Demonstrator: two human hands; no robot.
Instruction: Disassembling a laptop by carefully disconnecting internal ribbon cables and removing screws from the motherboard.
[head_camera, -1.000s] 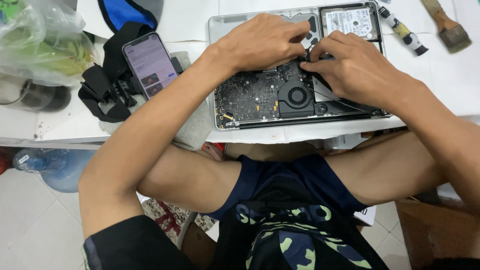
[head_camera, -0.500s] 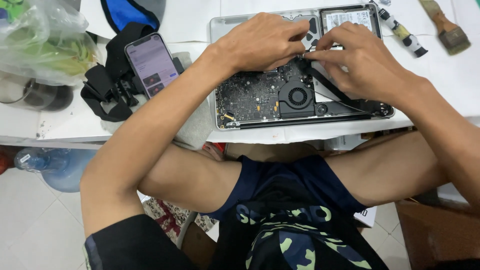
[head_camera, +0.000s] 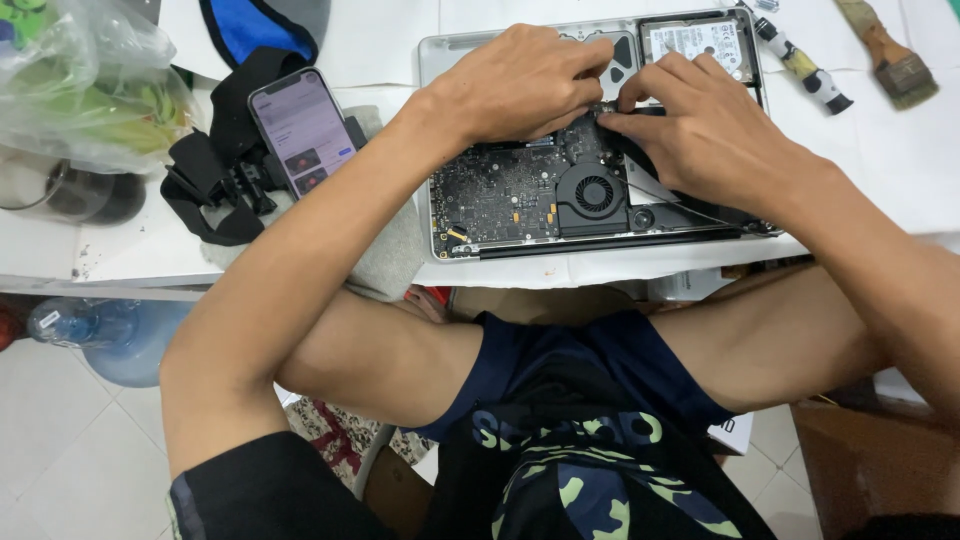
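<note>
Closest to you, your knees sit under the edge of the white table (head_camera: 330, 45), and on that table lies the opened laptop (head_camera: 590, 150) with its bottom cover off, circuit board and round black fan (head_camera: 594, 192) exposed. Your left hand (head_camera: 520, 85) rests on the laptop's upper middle, fingers curled down and pinching at a small part beside the fan's far side. Your right hand (head_camera: 710, 130) meets it there, thumb and forefinger pinched on the same spot; what they grip is too small to tell. Left of the laptop, a phone (head_camera: 303, 130) leans on black straps (head_camera: 215, 170). Beyond the laptop's right corner lie a paintbrush (head_camera: 890, 55) and a small black-and-white tool (head_camera: 805, 65).
</note>
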